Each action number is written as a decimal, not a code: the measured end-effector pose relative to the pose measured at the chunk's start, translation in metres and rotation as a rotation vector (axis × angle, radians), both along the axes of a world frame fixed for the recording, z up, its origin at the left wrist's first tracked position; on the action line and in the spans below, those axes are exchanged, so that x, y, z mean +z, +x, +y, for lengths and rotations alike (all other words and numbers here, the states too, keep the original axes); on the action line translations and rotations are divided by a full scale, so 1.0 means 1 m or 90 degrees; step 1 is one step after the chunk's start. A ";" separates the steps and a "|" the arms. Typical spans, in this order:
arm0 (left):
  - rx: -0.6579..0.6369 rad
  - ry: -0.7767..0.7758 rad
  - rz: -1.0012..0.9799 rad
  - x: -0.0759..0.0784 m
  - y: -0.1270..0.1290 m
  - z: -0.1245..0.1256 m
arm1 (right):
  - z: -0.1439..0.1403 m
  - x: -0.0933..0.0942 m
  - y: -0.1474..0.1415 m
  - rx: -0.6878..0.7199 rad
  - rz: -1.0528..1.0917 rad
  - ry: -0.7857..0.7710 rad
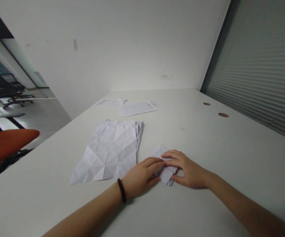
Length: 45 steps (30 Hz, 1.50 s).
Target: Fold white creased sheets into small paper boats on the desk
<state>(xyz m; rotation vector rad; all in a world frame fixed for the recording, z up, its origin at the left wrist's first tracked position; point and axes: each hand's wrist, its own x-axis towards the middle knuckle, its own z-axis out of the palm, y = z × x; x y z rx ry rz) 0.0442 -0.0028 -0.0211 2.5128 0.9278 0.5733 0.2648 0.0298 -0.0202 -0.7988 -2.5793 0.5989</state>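
Left hand and right hand met over 1 folded white paper.
It lay on the white desk, right of a stack of creased paper sheets. Both hands' fingers touched it, bent; whether they pinched or merely pressed it, I could not tell.

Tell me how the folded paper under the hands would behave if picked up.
The folded paper would probably feel light, being a small paper bundle. It is likely stiffer than a single sheet, since several layers show at its near corner. Those layers stand slightly apart there, so it may loosen if the left hand and right hand let go.
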 end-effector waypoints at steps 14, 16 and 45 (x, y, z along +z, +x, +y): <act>-0.018 -0.005 -0.008 -0.001 -0.001 0.000 | -0.005 0.008 -0.005 0.002 0.120 -0.104; -0.027 0.004 -0.012 -0.001 -0.002 -0.001 | -0.002 0.009 -0.001 0.022 0.146 -0.121; -0.062 -0.001 -0.056 0.004 -0.003 -0.003 | 0.002 0.001 -0.005 -0.081 0.161 -0.134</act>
